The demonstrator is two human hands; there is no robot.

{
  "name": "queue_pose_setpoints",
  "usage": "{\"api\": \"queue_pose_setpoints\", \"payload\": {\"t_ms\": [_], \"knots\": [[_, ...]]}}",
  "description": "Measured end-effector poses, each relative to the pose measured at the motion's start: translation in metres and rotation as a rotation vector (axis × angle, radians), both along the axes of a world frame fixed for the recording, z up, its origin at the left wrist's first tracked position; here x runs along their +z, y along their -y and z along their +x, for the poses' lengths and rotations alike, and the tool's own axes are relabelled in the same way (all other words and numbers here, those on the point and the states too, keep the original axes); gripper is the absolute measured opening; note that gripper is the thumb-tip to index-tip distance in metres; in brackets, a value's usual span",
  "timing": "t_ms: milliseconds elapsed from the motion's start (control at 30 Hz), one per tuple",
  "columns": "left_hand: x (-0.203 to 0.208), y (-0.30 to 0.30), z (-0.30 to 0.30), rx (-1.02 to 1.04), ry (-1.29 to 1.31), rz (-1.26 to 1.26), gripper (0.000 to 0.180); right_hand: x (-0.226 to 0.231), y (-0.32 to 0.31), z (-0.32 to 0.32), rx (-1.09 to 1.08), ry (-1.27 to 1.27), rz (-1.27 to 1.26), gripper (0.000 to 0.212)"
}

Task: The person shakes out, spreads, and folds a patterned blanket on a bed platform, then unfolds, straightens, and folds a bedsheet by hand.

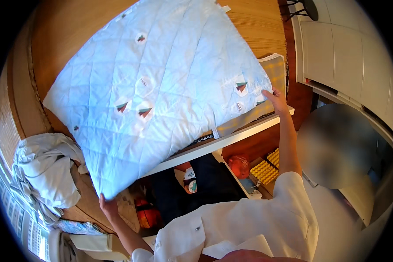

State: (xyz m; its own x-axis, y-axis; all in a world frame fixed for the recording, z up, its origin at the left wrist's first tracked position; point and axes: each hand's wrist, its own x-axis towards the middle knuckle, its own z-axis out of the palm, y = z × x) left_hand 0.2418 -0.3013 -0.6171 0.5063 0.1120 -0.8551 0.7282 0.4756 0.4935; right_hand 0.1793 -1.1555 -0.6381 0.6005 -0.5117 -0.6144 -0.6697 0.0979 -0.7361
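Observation:
A light blue quilted cover (170, 70) with small printed patches is spread out in front of me, its near edge pulled fairly straight. My left hand (108, 206) pinches its near left corner, down by the lower left. The right corner is held between the fingers and thumb of my right hand (277, 99), higher up and farther away. A small white tag hangs from the near edge. Under the right side of the cover lies a grey and yellow patterned cloth (273, 72), mostly hidden.
Beneath the cover is a wide tan mat-like surface (257, 26) with a white rail (231, 142) along its near side. Crumpled white cloth (50, 170) lies at left. Below the rail are a red bag (239, 166) and a yellow egg-crate tray (264, 172). White cabinets (340, 56) stand right.

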Motion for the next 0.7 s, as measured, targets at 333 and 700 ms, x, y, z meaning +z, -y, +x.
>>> {"api": "queue_pose_setpoints", "payload": {"t_ms": [333, 700], "knots": [[-0.038, -0.003, -0.015, -0.571, -0.124, 0.414, 0.027, 0.029, 0.008, -0.020, 0.257, -0.218, 0.289, 0.032], [0.034, -0.019, 0.051, -0.280, 0.372, 0.638, 0.031, 0.110, -0.032, 0.074, 0.217, 0.201, 0.060, 0.030]]}}
